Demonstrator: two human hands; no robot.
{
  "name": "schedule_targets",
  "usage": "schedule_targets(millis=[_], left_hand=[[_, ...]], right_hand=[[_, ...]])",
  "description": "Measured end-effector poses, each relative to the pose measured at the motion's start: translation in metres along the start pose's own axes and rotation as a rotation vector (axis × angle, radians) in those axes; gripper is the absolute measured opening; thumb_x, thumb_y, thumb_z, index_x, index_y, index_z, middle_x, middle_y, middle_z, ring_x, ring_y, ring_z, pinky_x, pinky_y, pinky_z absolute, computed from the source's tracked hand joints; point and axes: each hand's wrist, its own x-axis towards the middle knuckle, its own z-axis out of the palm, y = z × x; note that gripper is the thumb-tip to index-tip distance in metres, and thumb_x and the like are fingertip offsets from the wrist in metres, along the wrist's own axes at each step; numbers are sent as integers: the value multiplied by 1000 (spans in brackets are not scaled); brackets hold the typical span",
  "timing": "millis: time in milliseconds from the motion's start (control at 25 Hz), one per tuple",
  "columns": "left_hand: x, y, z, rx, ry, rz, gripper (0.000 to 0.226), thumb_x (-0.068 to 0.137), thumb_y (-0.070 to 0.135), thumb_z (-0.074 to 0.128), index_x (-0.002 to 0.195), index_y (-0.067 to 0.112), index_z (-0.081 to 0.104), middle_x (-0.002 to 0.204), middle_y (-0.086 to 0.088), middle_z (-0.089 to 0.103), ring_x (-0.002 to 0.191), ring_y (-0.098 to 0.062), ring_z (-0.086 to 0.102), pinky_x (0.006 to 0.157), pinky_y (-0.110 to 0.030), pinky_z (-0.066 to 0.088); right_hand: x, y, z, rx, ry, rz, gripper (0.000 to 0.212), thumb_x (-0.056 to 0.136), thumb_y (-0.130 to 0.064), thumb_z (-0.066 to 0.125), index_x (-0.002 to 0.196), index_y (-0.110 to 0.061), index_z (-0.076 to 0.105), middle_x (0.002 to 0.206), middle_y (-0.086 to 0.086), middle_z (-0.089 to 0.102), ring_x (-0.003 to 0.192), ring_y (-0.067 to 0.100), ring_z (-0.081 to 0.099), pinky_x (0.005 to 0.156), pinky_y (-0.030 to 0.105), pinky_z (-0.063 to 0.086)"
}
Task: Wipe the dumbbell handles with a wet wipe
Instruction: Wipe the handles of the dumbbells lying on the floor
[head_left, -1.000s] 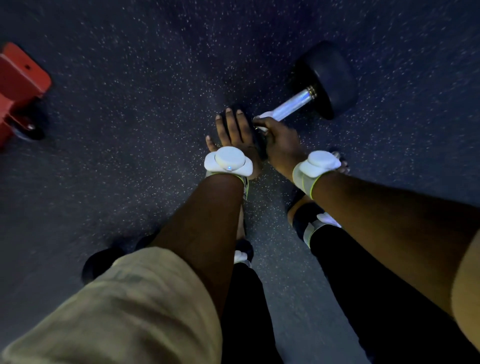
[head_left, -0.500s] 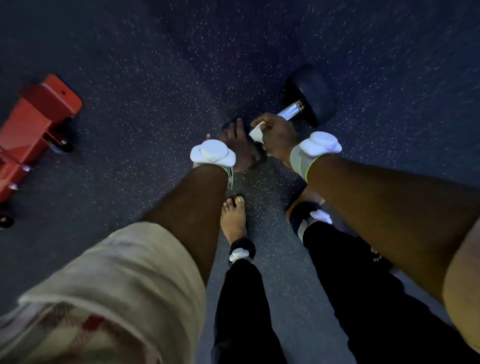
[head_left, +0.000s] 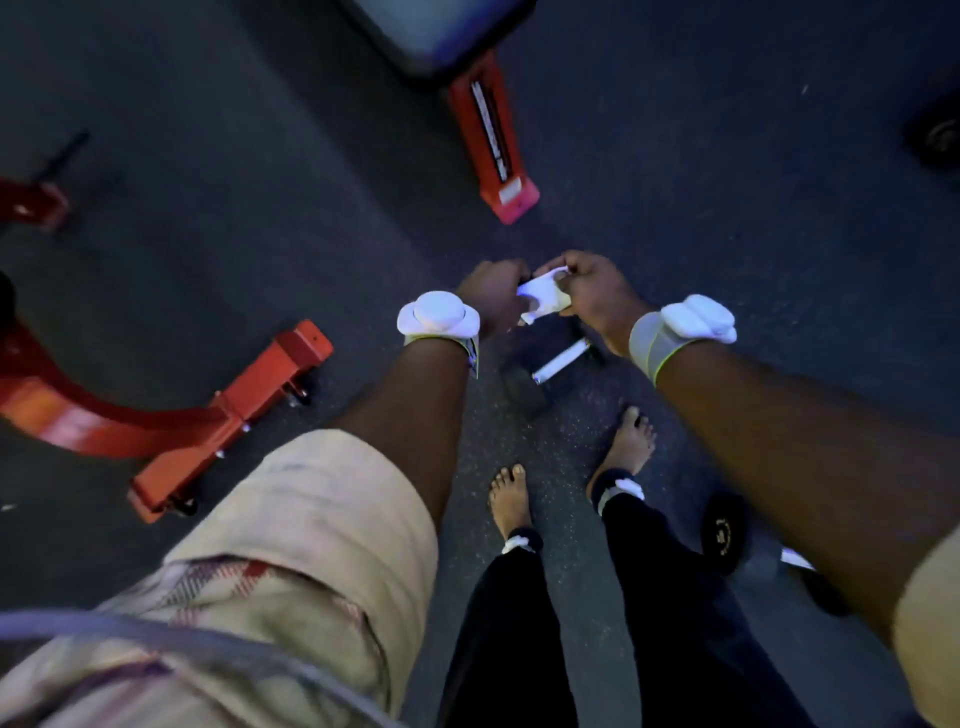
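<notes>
A white wet wipe (head_left: 540, 299) is stretched between both my hands, held up above the floor. My left hand (head_left: 491, 296) pinches its left side and my right hand (head_left: 592, 291) grips its right side. Below the hands a dumbbell (head_left: 550, 371) with black heads and a shiny silver handle (head_left: 563, 359) lies on the dark speckled floor, just ahead of my bare feet. Neither hand touches it. A second dumbbell (head_left: 724, 530) lies at the right, partly hidden by my right forearm.
A red bench frame with wheels (head_left: 228, 410) stands on the floor to the left. Another red bench leg (head_left: 493, 140) with a padded seat above it is straight ahead. A dark weight plate (head_left: 940, 137) sits at the far right edge.
I have straightened up, so the dumbbell now looks smaller and lower in view. Both hands have left the dumbbell and now hold the wipe between them in the air.
</notes>
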Motion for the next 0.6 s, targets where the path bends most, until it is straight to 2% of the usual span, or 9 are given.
schedule_targets(millis=[80,160,280,360,440,520,600], left_hand=[[-28,28,-48,-33,40,57,18,86,21,65,103,13,63,99,-13,72,88,-28,68,74,-34,53],[-63,61,-101,-15,82,127,16,89,20,63,102,11,64,100,-14,72,85,-27,69,72,-34,54],[-97,105,-158,79,140,232,18,92,24,63,103,9,63,102,-14,70,95,-29,65,71,-30,44],[-119,139,-190,137,162,316,16,94,26,62,102,12,62,96,-10,68,87,-26,62,65,-27,33],[-134,173,-216,153,166,369,7,94,24,60,96,18,57,87,-4,68,73,-18,58,57,-25,31],[-142,213,-236,161,167,433,6,94,21,59,92,19,54,85,-4,73,66,-14,61,55,-23,38],[-142,251,-246,168,155,489,5,95,19,58,93,16,54,84,-5,75,68,-17,67,64,-25,50]], right_hand=[[-28,-53,-11,17,28,-56,24,96,5,41,96,-8,62,77,4,60,65,10,54,56,21,46],[-69,-112,-30,18,77,-136,23,97,4,40,99,-6,61,78,7,59,65,12,53,53,19,46],[-124,-176,-61,-3,124,-225,22,99,4,39,102,-3,59,76,4,57,62,9,52,46,12,44],[-159,-209,-83,-11,179,-274,22,99,4,39,105,-1,60,77,6,58,62,10,53,46,12,45],[-180,-229,-107,4,231,-315,22,100,3,40,104,0,61,83,13,60,65,15,58,51,17,50],[-197,-245,-136,16,307,-354,21,99,1,41,98,-4,61,87,18,63,67,21,62,59,27,56],[-211,-254,-166,20,371,-374,22,99,0,41,95,-7,61,88,20,64,68,23,63,61,30,55]])
